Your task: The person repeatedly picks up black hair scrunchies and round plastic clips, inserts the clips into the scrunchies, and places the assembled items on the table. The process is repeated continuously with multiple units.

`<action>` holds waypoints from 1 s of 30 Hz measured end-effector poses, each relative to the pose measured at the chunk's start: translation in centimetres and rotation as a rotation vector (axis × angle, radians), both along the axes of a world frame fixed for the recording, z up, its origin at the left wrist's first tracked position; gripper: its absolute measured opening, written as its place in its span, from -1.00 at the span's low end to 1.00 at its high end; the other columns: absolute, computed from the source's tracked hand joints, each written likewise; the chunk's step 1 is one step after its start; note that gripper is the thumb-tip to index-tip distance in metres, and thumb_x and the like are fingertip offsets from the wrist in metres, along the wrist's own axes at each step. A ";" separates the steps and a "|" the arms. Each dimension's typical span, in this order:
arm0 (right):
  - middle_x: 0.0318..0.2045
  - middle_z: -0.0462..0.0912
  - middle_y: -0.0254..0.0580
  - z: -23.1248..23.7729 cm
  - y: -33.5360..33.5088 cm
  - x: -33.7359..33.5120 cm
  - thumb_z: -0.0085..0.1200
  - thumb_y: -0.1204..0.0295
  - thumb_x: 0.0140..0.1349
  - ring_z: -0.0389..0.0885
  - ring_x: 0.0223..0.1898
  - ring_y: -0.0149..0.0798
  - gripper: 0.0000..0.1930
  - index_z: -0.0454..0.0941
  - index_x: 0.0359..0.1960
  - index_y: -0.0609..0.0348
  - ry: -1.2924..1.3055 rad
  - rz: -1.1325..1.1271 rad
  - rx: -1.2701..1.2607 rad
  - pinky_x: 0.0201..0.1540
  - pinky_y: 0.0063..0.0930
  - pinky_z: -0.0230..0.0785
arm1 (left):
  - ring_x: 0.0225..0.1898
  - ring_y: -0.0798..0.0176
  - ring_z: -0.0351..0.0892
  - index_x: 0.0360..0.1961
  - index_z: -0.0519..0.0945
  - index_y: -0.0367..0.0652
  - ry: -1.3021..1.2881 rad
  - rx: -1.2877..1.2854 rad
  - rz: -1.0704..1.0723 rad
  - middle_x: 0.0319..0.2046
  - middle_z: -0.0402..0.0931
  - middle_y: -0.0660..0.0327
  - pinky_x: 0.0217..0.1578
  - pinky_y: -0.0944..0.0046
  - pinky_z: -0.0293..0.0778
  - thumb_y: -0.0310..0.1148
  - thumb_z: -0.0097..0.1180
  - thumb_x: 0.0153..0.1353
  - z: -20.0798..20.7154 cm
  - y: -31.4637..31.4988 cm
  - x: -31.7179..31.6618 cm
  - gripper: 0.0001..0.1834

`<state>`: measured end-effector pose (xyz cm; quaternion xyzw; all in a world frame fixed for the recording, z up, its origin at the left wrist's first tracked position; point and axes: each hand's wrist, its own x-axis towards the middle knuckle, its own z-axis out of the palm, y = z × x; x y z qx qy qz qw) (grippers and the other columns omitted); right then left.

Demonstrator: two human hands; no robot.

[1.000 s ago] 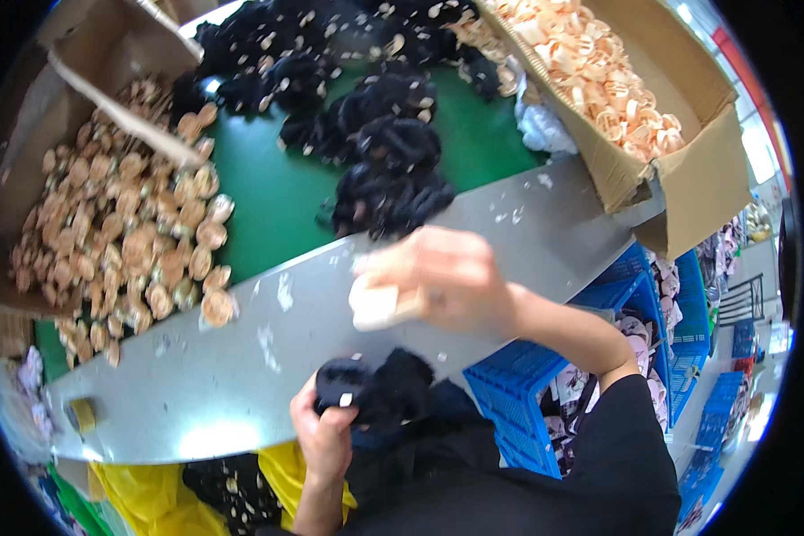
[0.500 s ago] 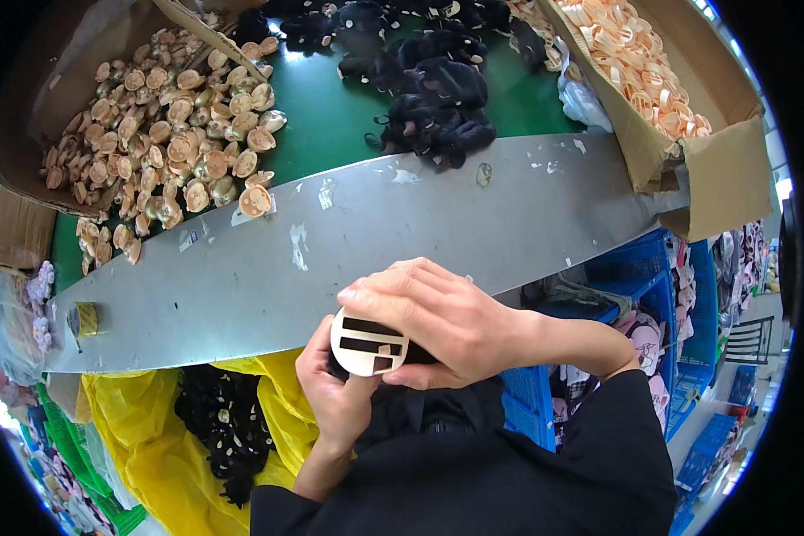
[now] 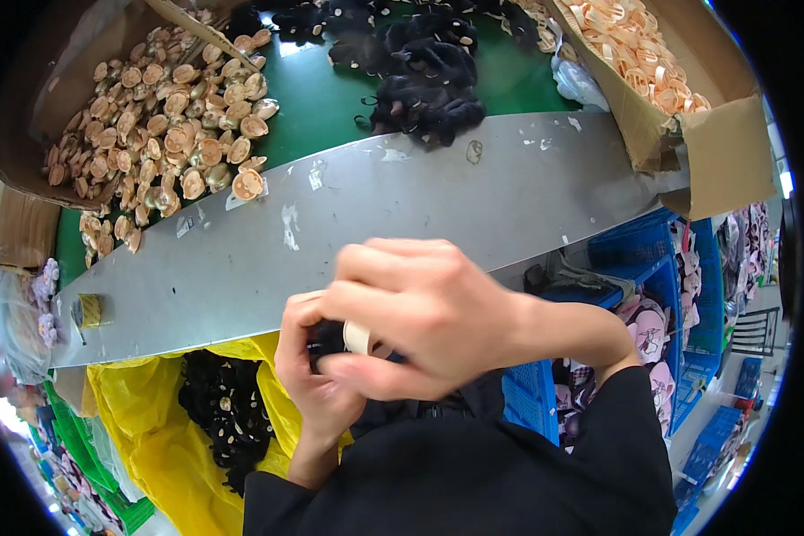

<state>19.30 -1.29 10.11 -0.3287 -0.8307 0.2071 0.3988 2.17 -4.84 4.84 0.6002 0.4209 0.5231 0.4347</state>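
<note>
Plastic piece (image 3: 358, 339), cream and curved, is located between the left hand (image 3: 308, 380) and the right hand (image 3: 424, 308), partly covered by both. The left hand grasps black plush fabric (image 3: 327, 338) just beside that piece. The right hand is curled over the piece, blurred; how firmly it grips cannot be told. Below the left hand and to its left, a yellow bag (image 3: 138, 420) stands open with black plush scraps (image 3: 223, 402) inside. To the right of the right hand, blue crates (image 3: 529, 402) hold pink and black items (image 3: 654, 344). Beyond both hands runs a metal tabletop (image 3: 241, 268); a tape roll (image 3: 89, 311) rests well left of the left hand. Farther ahead, a black plush heap (image 3: 424, 89) lies on a green surface (image 3: 317, 112). Ahead-left, round shells (image 3: 165, 116) spill from a carton; ahead-right, an open box (image 3: 728, 161) contains peach rings (image 3: 634, 54).
</note>
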 end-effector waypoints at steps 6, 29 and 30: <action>-0.67 0.35 -0.26 -2.7 3.1 -4.4 -0.04 0.40 0.43 0.37 -0.68 -0.15 -0.66 0.48 -0.58 0.15 0.322 0.005 0.087 -0.64 -0.31 0.20 | -0.14 0.35 0.46 -0.05 0.47 -0.21 -0.009 0.105 0.196 -0.16 0.47 0.25 -0.06 0.36 0.37 -0.56 0.40 0.03 -0.5 -0.5 -0.5 -0.53; -0.68 0.35 -0.26 -5.3 -0.2 -2.5 0.47 0.40 -0.03 0.36 -0.66 -0.20 -0.57 0.31 -0.64 0.08 0.325 -0.292 0.081 -0.52 -0.37 0.17 | -0.18 0.27 0.42 -0.38 0.54 -0.25 -0.602 -0.201 -0.111 -0.22 0.50 0.20 -0.10 0.29 0.35 -0.34 0.28 0.26 -2.5 2.5 -1.9 -0.78; -0.69 0.35 -0.26 -5.5 -0.3 -2.4 0.46 0.40 -0.02 0.36 -0.66 -0.21 -0.57 0.31 -0.64 0.08 0.301 -0.334 0.145 -0.53 -0.38 0.16 | -0.26 0.22 0.40 -0.39 0.51 -0.28 -0.361 -0.042 -0.090 -0.31 0.48 0.18 -0.19 0.26 0.33 -0.45 0.32 0.17 -2.3 2.9 -2.0 -0.80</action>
